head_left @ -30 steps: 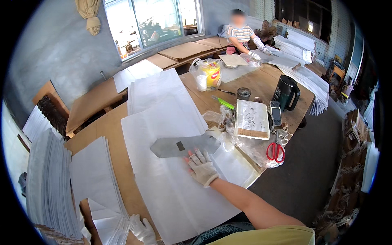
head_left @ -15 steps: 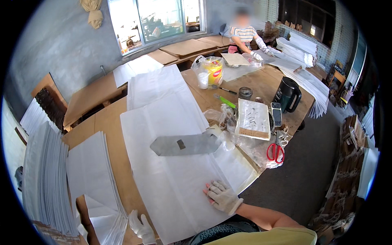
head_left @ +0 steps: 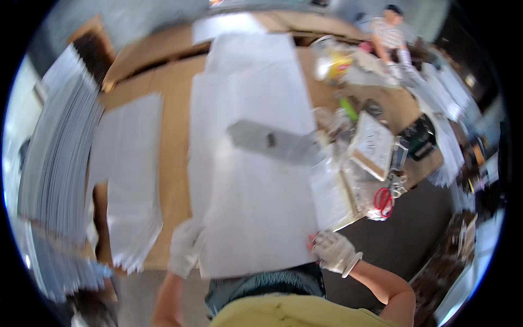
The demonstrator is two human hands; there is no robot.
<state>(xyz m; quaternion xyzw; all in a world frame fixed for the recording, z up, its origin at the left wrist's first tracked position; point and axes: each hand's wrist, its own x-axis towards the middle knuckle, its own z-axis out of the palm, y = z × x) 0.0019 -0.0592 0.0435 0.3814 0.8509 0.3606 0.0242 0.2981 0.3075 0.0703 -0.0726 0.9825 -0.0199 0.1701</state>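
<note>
A large white paper sheet (head_left: 256, 218) lies on top of a pile of white sheets on the table in front of me. At its near right edge, my right hand (head_left: 334, 253), in a white fingertip-less glove, is closed with the fingers curled on the edge. My left hand (head_left: 186, 248), in a white glove, is at the near left edge of the same sheet; motion smears its fingers. A grey elongated plate with pointed ends (head_left: 272, 141) rests across the sheets, a small dark patch in its middle.
White sheets (head_left: 133, 163) lie to the left, beside a tall sheet stack (head_left: 60, 152). On the right are red-handled scissors (head_left: 383, 202), a white box-like block (head_left: 372, 144), a dark kettle (head_left: 418, 137) and plastic bags. A co-worker (head_left: 389, 41) stands at the far right.
My left hand has moved from beside the sheets to their left edge. My right hand has gone from lying flat on the paper to its near right edge. The view has shifted.
</note>
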